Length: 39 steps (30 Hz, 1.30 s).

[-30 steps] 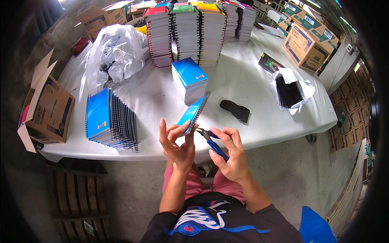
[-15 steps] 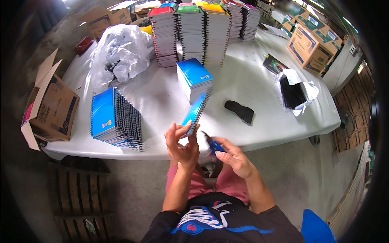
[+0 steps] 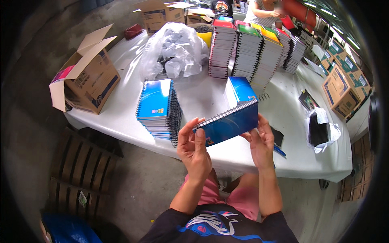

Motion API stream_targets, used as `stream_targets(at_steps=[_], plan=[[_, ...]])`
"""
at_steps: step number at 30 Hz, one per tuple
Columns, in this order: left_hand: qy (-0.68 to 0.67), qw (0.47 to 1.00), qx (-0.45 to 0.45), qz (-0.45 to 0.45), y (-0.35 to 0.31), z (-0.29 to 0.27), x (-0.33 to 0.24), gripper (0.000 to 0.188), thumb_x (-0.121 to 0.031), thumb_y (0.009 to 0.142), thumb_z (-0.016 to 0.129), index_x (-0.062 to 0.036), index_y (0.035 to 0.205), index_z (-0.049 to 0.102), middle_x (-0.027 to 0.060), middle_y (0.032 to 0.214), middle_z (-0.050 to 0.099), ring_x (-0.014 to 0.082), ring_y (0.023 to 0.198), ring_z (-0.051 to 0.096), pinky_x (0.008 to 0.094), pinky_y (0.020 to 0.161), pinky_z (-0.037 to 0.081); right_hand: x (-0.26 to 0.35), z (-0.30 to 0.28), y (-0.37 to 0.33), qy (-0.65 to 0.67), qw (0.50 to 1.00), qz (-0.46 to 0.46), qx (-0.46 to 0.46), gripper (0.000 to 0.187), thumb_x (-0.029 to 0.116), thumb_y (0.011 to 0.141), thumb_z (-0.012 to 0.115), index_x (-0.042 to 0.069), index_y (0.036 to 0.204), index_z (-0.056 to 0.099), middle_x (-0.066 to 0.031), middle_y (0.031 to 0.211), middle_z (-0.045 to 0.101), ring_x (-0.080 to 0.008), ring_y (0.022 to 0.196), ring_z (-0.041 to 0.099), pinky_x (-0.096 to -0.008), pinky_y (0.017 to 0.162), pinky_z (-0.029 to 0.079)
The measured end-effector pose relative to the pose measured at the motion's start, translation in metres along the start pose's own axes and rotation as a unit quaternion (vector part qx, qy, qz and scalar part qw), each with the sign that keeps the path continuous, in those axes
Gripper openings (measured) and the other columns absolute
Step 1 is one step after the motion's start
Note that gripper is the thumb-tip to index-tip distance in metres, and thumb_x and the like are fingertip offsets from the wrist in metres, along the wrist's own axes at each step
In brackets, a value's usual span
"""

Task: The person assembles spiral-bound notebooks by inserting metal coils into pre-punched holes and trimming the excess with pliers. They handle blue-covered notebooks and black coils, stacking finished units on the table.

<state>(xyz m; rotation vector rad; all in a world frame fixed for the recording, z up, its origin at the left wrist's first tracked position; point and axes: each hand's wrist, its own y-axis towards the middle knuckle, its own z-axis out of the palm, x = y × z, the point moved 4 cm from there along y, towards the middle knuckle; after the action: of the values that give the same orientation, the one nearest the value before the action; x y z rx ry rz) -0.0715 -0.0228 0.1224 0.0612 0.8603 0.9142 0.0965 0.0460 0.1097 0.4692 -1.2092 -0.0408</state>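
"Carton (image 3: 95, 87) at far left, flaps up. Why?"

"Perhaps for easy reach; something pink shows inside. Dark print marks its side"

"And the stack of blue notebooks (image 3: 154, 101)?"

"Coils show on both sides, likely alternated so the pile sits level. Small multicoloured letters run along the top cover's near edge"

"How does the left hand (image 3: 195, 152) hold things?"

"It pinches the left end of the held notebook (image 3: 233, 124), thumb on the cover, right beside more of those coloured letters"

"Where is that notebook?"

"Raised above the white table (image 3: 198, 97), tilted, coil uppermost, probably to keep the binding in plain sight"

"The right hand (image 3: 262, 148)?"

"Pinching the lower right corner, seemingly to steady it; how its hidden fingers press, I cannot tell"

"Farther right?"

"A blue-handled tool (image 3: 279, 152) lies just beside that hand, presumably so both hands are free. Then black coils (image 3: 318, 130) sit in white paper, maybe to keep them together, and last comes a brown carton (image 3: 338, 86) with dark printed panels"
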Motion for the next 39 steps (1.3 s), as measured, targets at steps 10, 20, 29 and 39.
stream_targets(at_steps=[10, 20, 29, 39], plan=[[0.417, 0.881, -0.020, 0.222, 0.062, -0.049, -0.091, 0.030, -0.013, 0.081, 0.068, -0.0041, 0.109, 0.059, 0.0081, 0.108, 0.062, 0.0206, 0.109, 0.051, 0.0361, 0.093, 0.036, 0.003, 0.137, 0.133, 0.239, 0.965, 0.086, 0.068, 0.035, 0.003, 0.087, 0.055, 0.011, 0.121, 0.053, -0.0040, 0.090, 0.058, -0.0084, 0.081, 0.054, -0.0227, 0.073, 0.045], [0.408, 0.908, -0.057, 0.072, 0.083, -0.111, -0.056, 0.072, -0.035, 0.081, 0.068, -0.0090, 0.139, 0.035, 0.0141, 0.141, 0.038, 0.0249, 0.132, 0.033, 0.0453, 0.103, 0.026, -0.001, 0.267, 0.132, -0.317, 0.749, -0.239, 0.530, 0.043, 0.006, 0.072, 0.052, 0.006, 0.114, 0.056, -0.0132, 0.101, 0.060, -0.0175, 0.079, 0.055, -0.0333, 0.080, 0.043], [0.356, 0.931, 0.015, 0.082, 0.096, -0.112, -0.028, 0.052, -0.023, 0.084, 0.067, -0.0051, 0.128, 0.048, 0.0129, 0.135, 0.044, 0.0230, 0.122, 0.044, 0.0375, 0.101, 0.034, -0.072, 0.179, 0.177, -0.160, 0.948, -0.106, 0.255, 0.037, 0.027, 0.090, 0.047, 0.010, 0.121, 0.054, -0.0161, 0.111, 0.060, -0.0265, 0.105, 0.058, -0.0333, 0.087, 0.045], [0.315, 0.944, 0.009, 0.098, 0.096, -0.123, -0.025, 0.058, -0.023, 0.084, 0.067, -0.0027, 0.133, 0.041, 0.0124, 0.135, 0.044, 0.0210, 0.123, 0.042, 0.0352, 0.103, 0.032, -0.098, 0.184, 0.171, -0.324, 0.939, -0.026, 0.115, 0.052, 0.052, 0.093, 0.041, 0.010, 0.120, 0.056, -0.0166, 0.117, 0.055, -0.0281, 0.115, 0.048, -0.0400, 0.099, 0.034]])
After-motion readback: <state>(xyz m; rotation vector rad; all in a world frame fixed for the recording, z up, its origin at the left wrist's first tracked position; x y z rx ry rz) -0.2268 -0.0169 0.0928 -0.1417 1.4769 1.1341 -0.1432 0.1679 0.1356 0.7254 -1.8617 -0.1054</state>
